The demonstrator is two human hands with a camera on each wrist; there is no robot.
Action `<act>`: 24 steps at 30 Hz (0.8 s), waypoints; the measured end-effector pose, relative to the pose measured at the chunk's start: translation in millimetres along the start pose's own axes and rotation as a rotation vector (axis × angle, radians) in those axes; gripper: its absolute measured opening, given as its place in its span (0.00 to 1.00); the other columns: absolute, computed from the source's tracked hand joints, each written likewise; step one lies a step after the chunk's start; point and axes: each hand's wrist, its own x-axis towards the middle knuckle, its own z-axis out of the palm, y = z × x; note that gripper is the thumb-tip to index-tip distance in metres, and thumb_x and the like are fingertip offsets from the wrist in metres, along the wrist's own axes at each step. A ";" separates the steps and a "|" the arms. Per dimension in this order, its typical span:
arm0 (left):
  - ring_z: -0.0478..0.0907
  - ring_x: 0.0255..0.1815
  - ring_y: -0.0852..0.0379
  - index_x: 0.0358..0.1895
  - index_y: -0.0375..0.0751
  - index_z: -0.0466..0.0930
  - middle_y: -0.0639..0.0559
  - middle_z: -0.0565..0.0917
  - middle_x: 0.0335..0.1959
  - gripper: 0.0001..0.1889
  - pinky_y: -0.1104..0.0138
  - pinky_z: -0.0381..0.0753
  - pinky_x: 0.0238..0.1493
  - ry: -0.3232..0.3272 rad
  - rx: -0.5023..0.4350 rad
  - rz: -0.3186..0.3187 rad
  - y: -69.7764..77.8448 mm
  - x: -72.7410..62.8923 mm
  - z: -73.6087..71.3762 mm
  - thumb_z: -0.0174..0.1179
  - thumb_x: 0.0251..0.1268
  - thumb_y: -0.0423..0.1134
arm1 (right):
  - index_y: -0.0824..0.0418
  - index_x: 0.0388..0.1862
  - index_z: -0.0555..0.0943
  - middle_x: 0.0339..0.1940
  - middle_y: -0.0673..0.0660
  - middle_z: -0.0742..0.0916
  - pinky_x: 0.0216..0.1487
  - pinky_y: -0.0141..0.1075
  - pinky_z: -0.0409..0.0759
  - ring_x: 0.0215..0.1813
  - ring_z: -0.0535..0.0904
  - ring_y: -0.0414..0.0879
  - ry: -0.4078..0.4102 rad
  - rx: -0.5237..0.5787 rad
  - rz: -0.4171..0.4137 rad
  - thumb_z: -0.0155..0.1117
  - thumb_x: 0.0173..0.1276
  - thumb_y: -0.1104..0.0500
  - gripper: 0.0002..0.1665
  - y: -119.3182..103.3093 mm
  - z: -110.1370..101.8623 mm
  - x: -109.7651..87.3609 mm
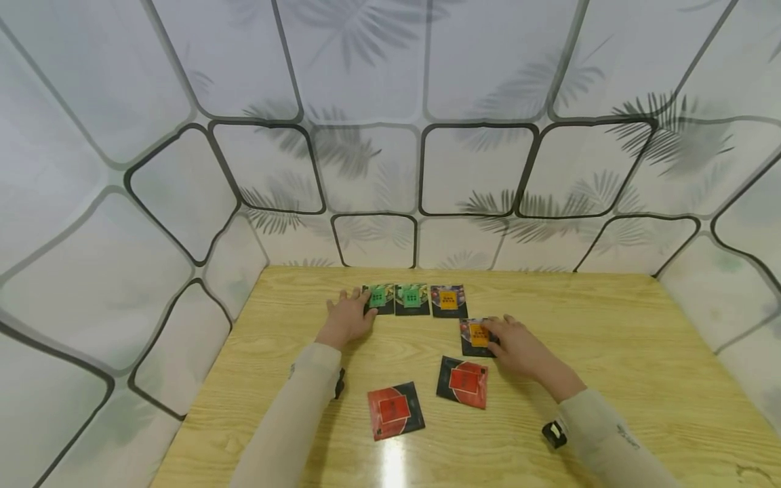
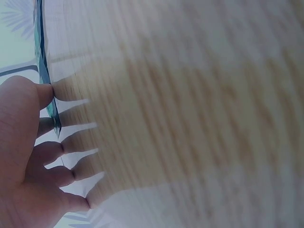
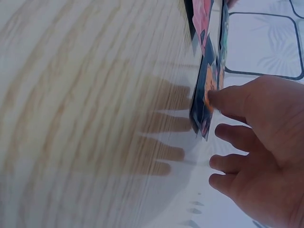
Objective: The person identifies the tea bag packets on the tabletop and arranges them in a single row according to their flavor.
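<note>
My left hand (image 1: pixel 349 320) touches the left edge of a black-and-green packet (image 1: pixel 381 299), thumb and a fingertip on it, the other fingers spread over the table. Right of that packet lie a second green packet (image 1: pixel 411 299) and a dark packet with an orange label (image 1: pixel 448 300), edge to edge in a row. Another orange-label packet (image 1: pixel 473 333) lies just below and right of the row. My right hand (image 1: pixel 521 349) rests on its right side, partly covering it. In the right wrist view one finger (image 3: pixel 228 100) touches this packet, while the others extend past it.
Two red-and-black packets lie nearer me, one (image 1: pixel 462 381) tilted below the right hand's packet, the other (image 1: pixel 395 411) further left. All are on a wood-grain table (image 1: pixel 598 325). A patterned curtain (image 1: pixel 378 169) encloses its back and sides.
</note>
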 end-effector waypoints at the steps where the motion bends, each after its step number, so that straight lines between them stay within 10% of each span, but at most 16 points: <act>1: 0.51 0.85 0.26 0.86 0.47 0.57 0.36 0.57 0.86 0.34 0.24 0.51 0.77 -0.001 0.000 -0.001 -0.2 0.0 0.0 0.45 0.86 0.56 | 0.69 0.72 0.76 0.71 0.74 0.80 0.69 0.74 0.69 0.72 0.68 0.84 0.004 0.002 -0.001 0.64 0.78 0.62 0.27 -0.1 0.5 0.7; 24: 0.52 0.85 0.26 0.85 0.47 0.58 0.37 0.58 0.86 0.32 0.25 0.53 0.77 0.003 0.018 0.000 -0.9 0.6 1.3 0.44 0.86 0.55 | 0.71 0.75 0.73 0.74 0.77 0.75 0.70 0.74 0.69 0.75 0.63 0.84 -0.025 0.044 0.115 0.64 0.78 0.61 0.31 11.4 1.7 4.7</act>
